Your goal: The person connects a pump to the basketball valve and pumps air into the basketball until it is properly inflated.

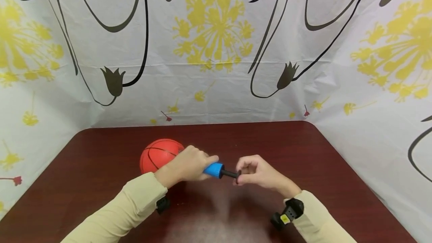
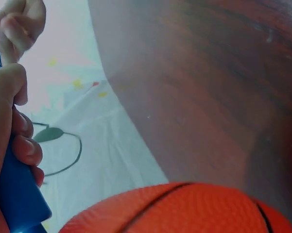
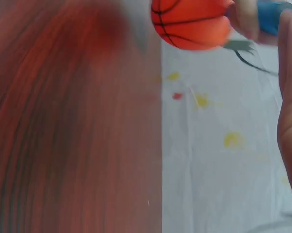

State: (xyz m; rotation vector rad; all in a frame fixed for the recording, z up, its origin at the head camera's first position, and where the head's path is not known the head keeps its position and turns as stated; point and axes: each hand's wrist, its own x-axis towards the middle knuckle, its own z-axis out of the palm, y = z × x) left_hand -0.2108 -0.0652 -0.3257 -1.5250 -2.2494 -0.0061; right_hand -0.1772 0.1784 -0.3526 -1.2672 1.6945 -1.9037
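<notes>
Right hand (image 1: 258, 173) fingers pinch black rod; left hand (image 1: 189, 164) fingers wrap blue pump (image 1: 213, 169).

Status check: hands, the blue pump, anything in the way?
Left hand grips blue pump. Right hand pinches its black end. Orange ball sits behind left hand, not between the hands.

bright, even light | head view sharp | wrist views blurred

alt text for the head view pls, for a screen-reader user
Two hands hold a small pump over a dark red table: the left hand grips the blue pump, the right hand pinches its black end. An orange ball sits behind the left hand.
</notes>
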